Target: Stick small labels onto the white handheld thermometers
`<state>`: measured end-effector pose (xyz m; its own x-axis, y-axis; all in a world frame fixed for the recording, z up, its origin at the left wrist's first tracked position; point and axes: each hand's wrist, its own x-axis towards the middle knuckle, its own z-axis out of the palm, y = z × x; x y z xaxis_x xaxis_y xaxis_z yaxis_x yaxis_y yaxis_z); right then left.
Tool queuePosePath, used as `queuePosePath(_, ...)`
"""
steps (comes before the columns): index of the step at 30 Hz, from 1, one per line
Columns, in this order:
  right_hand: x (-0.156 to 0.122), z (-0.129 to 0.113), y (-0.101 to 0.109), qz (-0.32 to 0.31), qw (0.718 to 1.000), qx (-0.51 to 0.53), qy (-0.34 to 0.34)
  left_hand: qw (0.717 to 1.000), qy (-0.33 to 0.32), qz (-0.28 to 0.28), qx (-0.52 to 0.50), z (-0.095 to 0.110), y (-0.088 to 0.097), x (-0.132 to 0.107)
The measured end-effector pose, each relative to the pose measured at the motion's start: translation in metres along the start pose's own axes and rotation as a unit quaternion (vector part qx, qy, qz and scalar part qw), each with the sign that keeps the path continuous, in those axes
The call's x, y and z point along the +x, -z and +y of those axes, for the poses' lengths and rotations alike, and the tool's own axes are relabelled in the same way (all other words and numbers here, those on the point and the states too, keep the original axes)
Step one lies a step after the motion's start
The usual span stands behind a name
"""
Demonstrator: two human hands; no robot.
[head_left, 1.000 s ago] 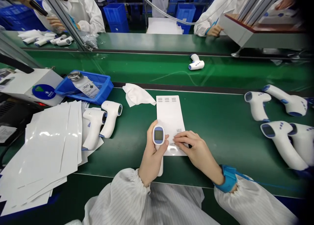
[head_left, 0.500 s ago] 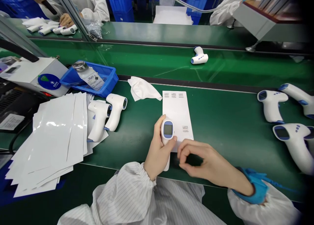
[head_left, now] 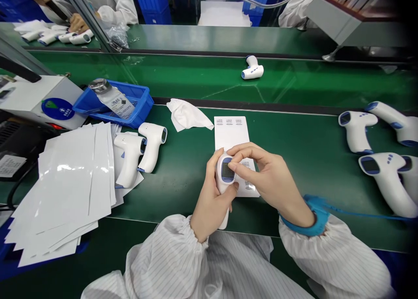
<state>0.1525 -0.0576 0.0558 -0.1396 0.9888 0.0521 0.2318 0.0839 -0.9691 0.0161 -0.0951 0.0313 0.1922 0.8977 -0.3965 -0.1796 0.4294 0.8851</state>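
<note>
My left hand (head_left: 212,205) is wrapped round the handle of a white infrared thermometer (head_left: 226,172), whose blue-rimmed screen faces up at me. My right hand (head_left: 272,177), with a blue band at its wrist, has thumb and fingertips drawn together at the screen's right edge. Anything thin between those fingers is too small to make out. Beneath both hands lies a white sheet with small printed blocks (head_left: 231,131), partly covered by the right hand. A crumpled white cloth (head_left: 189,115) rests just to the left of the sheet's top.
Two thermometers (head_left: 152,149) lie left, beside a pile of white glossy sheets (head_left: 70,177). Behind them a blue tray (head_left: 143,105) holds a metal-capped bottle (head_left: 117,101). Several more thermometers (head_left: 357,131) lie right; one (head_left: 253,68) is on the green belt (head_left: 196,77). A co-worker's hand (head_left: 78,24) is across.
My right hand has moved up and left, from beside the thermometer onto its screen edge. The left hand keeps its hold, with the thermometer slightly turned. The whole view has shifted a little.
</note>
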Motion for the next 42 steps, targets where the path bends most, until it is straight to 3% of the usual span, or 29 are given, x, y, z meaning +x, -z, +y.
queuePosePath(36,0.0041,-0.0068,-0.0046,0.032,0.999,-0.01,-0.005,1.0,0.007,0.007,0.01,0.0053,-0.0001,-0.0054)
queuePosePath(42,0.0039,-0.0085,-0.0052,0.034,0.999,-0.025,0.0,0.999,0.005,-0.021,-0.024,0.0062,0.0033,-0.0084)
